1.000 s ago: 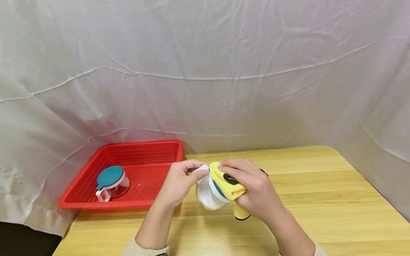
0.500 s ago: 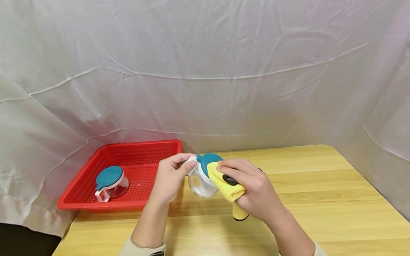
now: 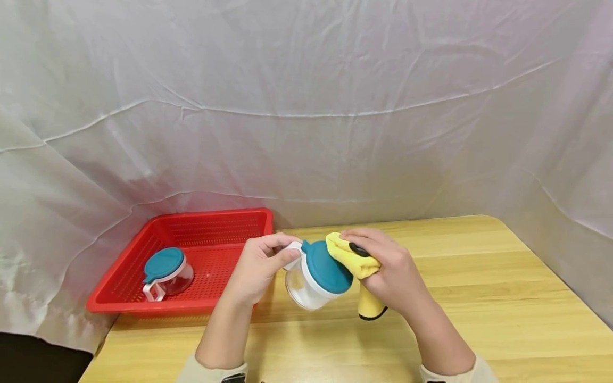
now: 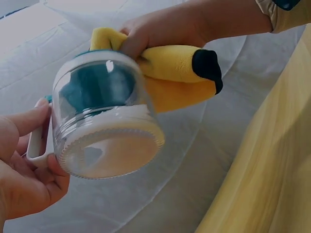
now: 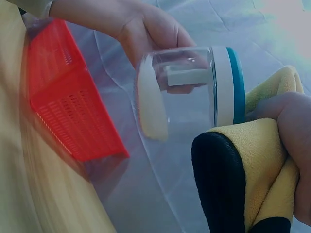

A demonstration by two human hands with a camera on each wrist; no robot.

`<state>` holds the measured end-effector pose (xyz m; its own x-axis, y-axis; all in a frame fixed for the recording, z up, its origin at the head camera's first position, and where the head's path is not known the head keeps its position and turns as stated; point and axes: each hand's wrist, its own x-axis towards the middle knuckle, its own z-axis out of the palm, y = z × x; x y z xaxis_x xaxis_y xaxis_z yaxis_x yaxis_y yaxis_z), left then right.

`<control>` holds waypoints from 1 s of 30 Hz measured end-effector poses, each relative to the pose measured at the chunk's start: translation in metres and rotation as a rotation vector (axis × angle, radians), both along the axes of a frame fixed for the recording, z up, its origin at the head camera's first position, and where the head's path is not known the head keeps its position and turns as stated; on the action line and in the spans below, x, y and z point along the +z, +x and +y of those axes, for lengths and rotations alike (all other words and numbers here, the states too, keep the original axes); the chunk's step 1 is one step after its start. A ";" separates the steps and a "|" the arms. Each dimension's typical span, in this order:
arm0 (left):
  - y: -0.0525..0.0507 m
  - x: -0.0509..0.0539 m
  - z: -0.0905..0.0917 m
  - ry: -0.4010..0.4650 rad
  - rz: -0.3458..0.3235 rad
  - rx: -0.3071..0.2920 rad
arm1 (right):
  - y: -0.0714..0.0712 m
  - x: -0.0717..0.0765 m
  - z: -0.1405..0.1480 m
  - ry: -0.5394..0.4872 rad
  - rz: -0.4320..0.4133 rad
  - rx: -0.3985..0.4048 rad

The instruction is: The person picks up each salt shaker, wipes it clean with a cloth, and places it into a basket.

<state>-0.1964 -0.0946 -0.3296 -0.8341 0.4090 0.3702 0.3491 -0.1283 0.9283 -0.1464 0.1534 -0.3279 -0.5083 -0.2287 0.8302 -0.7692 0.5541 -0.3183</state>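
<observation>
My left hand [image 3: 261,266] grips the white handle of a clear jar [image 3: 306,287] with a teal lid [image 3: 329,267], holding it tilted above the table. White contents show in the lower part of the jar [image 4: 104,116] in the left wrist view. In my right hand [image 3: 390,266] is a folded yellow cloth [image 3: 351,256] with black edging, its front part touching the right side of the lid. The right wrist view shows the cloth [image 5: 262,145] bunched in the fingers beside the lid's teal edge [image 5: 236,85].
A red perforated basket [image 3: 220,305] stands at the left of the wooden table [image 3: 479,298]. Inside it, on the left, sits a similar clear jar [image 3: 179,279] with a teal lid and a white handle. A pale curtain [image 3: 306,133] hangs behind the table.
The cloth first covered most of the lid, then its lower right part; now it touches only the right side. The jar moved left, then back to the right, and its lid now shows more.
</observation>
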 end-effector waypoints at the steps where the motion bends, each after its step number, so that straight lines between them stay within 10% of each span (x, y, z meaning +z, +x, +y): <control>1: 0.000 -0.001 0.001 -0.014 0.003 -0.023 | 0.000 0.000 0.000 0.001 -0.009 -0.004; 7: -0.001 -0.004 0.009 -0.072 -0.013 -0.018 | 0.001 -0.001 -0.006 0.032 0.002 -0.010; 13: 0.001 -0.003 0.013 -0.056 -0.066 0.125 | 0.007 0.002 -0.017 0.045 0.115 0.024; 24: 0.008 -0.001 0.025 -0.088 0.059 0.387 | 0.014 0.005 -0.033 0.130 0.320 -0.023; 30: 0.006 -0.002 0.024 0.048 -0.040 0.477 | 0.011 0.008 -0.036 0.131 0.441 -0.043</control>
